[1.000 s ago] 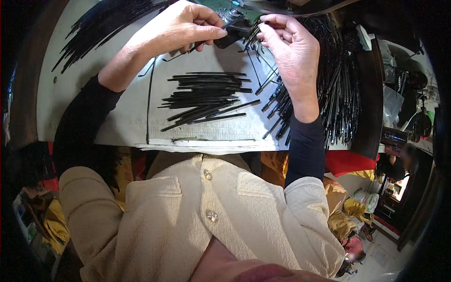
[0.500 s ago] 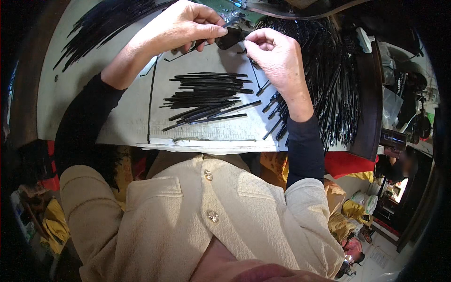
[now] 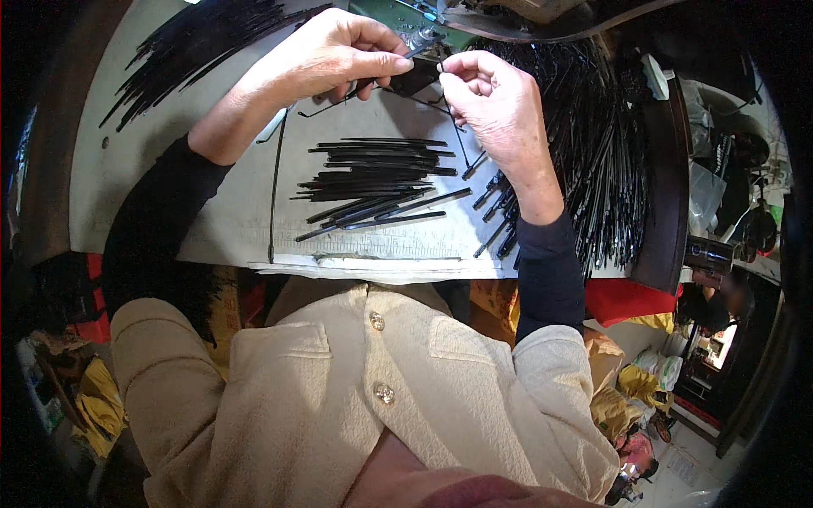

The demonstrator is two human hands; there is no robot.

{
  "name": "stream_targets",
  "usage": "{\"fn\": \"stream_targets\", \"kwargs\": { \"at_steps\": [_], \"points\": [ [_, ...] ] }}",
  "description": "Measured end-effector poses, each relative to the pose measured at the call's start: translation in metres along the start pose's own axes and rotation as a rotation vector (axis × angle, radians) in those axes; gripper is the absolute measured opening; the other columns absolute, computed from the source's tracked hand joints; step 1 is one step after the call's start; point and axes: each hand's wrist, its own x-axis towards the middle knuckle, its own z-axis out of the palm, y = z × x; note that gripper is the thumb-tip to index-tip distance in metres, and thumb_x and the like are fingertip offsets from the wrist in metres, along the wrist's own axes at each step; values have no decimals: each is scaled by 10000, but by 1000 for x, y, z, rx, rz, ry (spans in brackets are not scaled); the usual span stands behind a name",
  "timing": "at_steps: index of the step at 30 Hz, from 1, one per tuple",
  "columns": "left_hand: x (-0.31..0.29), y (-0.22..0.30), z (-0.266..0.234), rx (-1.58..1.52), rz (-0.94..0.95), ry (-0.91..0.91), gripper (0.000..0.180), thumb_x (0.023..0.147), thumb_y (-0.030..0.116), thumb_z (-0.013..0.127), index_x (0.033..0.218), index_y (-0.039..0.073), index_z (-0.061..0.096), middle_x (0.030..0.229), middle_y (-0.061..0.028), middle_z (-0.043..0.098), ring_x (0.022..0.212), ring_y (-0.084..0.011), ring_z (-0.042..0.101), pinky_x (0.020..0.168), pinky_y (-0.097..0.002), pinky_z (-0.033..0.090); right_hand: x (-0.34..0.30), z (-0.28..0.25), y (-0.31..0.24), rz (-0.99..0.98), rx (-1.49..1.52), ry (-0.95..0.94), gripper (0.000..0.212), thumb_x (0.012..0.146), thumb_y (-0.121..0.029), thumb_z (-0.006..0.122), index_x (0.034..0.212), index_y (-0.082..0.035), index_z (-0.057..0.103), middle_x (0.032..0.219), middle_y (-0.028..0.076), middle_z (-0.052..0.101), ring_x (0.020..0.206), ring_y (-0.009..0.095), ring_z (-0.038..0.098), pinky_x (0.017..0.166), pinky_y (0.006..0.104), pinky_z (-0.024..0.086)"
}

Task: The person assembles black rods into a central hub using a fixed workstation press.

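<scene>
My left hand [image 3: 343,59] is closed at the top middle of the table, its thumb and fingers pinching a slim black strip [image 3: 417,51]. A thin dark wire with a bent end [image 3: 318,108] sticks out below that hand. Close by on the right, my right hand [image 3: 495,89] pinches a thin black rod [image 3: 457,135] that slants down toward the table. Between the hands is a dark, squarish flat piece [image 3: 415,79]; whether it joins the strip or the rod I cannot tell. Several slim black strips [image 3: 381,169] lie in a loose row below the hands.
A large heap of thin black rods [image 3: 601,178] covers the table's right side. Another bundle of black strips [image 3: 195,59] lies at the far left. One long thin rod [image 3: 273,195] lies left of the row. Green machinery [image 3: 389,17] stands at the back under a curved bar [image 3: 576,30].
Both hands keep their pinches near the same spot, with only slight shifts. The rod under my right hand now shows more plainly. The whole view has dropped slightly.
</scene>
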Motion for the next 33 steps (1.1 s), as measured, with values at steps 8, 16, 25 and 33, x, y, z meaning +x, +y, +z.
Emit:
{"fn": "stream_targets", "kwargs": {
  "at_steps": [8,16,25,33],
  "points": [
    [0,2,0,-7,19,-15,313,840,255,639,1039,14,629,679,5,586,530,-24,529,420,-145,395,1,-3,-5,57,219,-79,162,824,-79,600,931,42,618,739,35,631,641,63,579,580,178,464],
    [1,5,-3,6,-26,-12,289,841,249,636,1007,12,643,661,4,585,515,-16,515,416,-146,393,4,-2,-2,108,291,-103,174,839,-95,599,965,24,617,720,29,621,595,42,553,522,161,437],
    [0,11,-5,-44,-67,9,280,840,252,638,994,18,647,628,12,563,476,-16,496,398,-147,378,8,-3,2,141,432,-102,176,837,-120,612,965,0,629,714,26,620,556,48,542,496,165,426],
    [5,6,-11,-67,-63,-4,240,840,265,640,913,37,652,616,24,549,464,-5,487,378,-138,343,14,-3,1,128,447,-74,187,831,-136,624,970,-13,645,711,21,621,552,36,540,486,158,414]
  ]
}}
